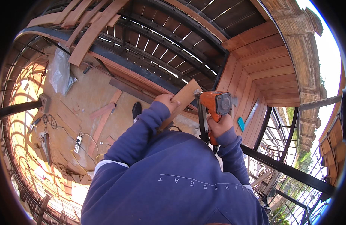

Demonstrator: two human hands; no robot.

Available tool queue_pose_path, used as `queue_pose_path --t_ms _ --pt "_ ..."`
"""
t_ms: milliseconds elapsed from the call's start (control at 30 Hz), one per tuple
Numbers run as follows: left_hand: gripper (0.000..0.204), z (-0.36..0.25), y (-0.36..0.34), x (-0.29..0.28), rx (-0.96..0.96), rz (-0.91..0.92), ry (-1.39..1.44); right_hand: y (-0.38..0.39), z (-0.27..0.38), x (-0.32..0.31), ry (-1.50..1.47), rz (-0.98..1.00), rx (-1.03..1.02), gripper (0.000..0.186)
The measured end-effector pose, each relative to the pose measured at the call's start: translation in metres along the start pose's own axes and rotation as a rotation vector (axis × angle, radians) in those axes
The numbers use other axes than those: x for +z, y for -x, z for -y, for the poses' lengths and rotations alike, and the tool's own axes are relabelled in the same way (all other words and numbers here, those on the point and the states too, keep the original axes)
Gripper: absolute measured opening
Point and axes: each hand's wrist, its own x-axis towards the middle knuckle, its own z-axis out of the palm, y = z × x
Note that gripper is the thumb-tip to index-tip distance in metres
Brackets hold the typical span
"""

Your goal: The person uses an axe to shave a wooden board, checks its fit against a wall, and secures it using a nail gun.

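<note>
My right hand [221,126] is wrapped round the handle of an orange nail gun [214,100] with a dark magazine. The gun's nose sits at the right edge of a short wooden board [186,94], near its far end; I cannot tell whether it presses on the wood. My left hand [167,102] grips that board by its left edge, with the fingers closed over it. The board slants from close to my body up toward the dark metal frame. Its near end is partly hidden by my left sleeve.
Reddish wood cladding [270,63] and a small teal object [241,123] are at right. Long planks [94,33] lie across the frame at upper left, near a clear plastic bag [59,71]. Offcuts, cords and a white power strip [78,144] lie on the floor.
</note>
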Motion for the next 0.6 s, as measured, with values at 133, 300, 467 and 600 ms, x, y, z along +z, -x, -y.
queue_pose_path --t_ms 133,300,467,600 --pt "0.041 0.003 -0.001 0.002 -0.01 -0.008 0.012 -0.005 0.002 0.001 -0.016 -0.022 -0.061 0.017" --pt "0.041 0.0 0.001 0.0 -0.013 -0.002 0.013 -0.003 0.022 -0.003 -0.059 -0.001 0.018 0.016" --pt "0.041 -0.002 0.002 -0.001 -0.027 0.001 0.024 -0.008 0.009 -0.001 0.056 -0.04 -0.056 0.021" --pt "0.041 -0.001 0.001 0.0 -0.024 0.005 0.025 -0.006 0.008 -0.001 -0.044 -0.035 0.029 0.022"
